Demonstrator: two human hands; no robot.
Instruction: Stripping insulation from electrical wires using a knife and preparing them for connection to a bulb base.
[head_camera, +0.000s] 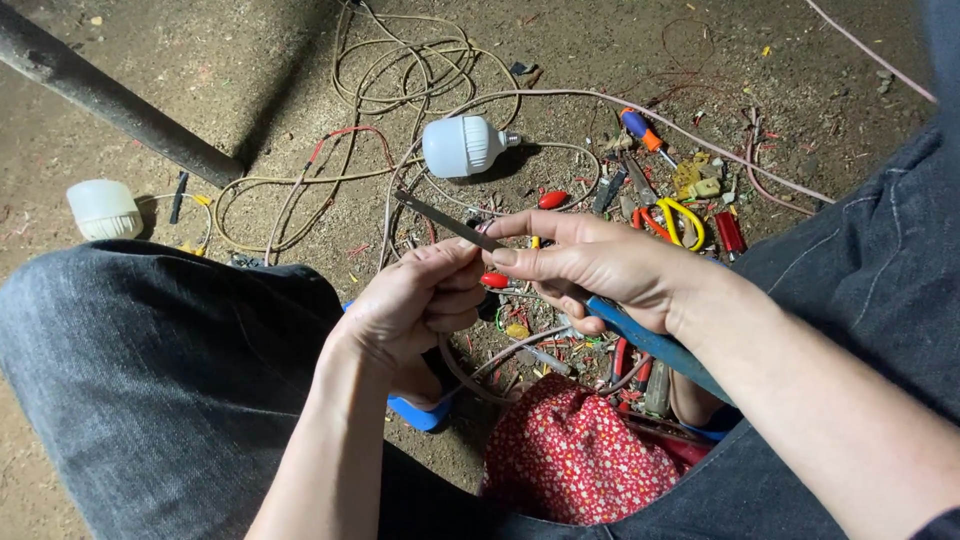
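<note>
A flat grey metal blade with a blue handle (450, 224), a file or knife by its look, lay slantwise across the middle of the view, its tip pointing toward ten o'clock and the handle running down toward four o'clock under the right forearm. The right hand (590, 265) was closed around it where blade met handle, forefinger stretched along the top toward the tip. At eight o'clock of that hand, touching the blade from below, the left hand (420, 300) was curled nearly shut, fingertips pinched on something small (too hidden to tell what). Just beyond the blade tip at twelve o'clock, a white bulb (462, 146) lay on its side on the dirt floor (250, 60), ringed by loops of pale cable (400, 70). At two o'clock from the hands sat yellow-handled pliers (680, 220) and a screwdriver with a blue and orange handle (640, 128) among wire scraps. A second white bulb housing (103, 209) rested far out at nine o'clock. Red patterned cloth (570, 455) lay at six o'clock between the knees in dark jeans (150, 360).
</note>
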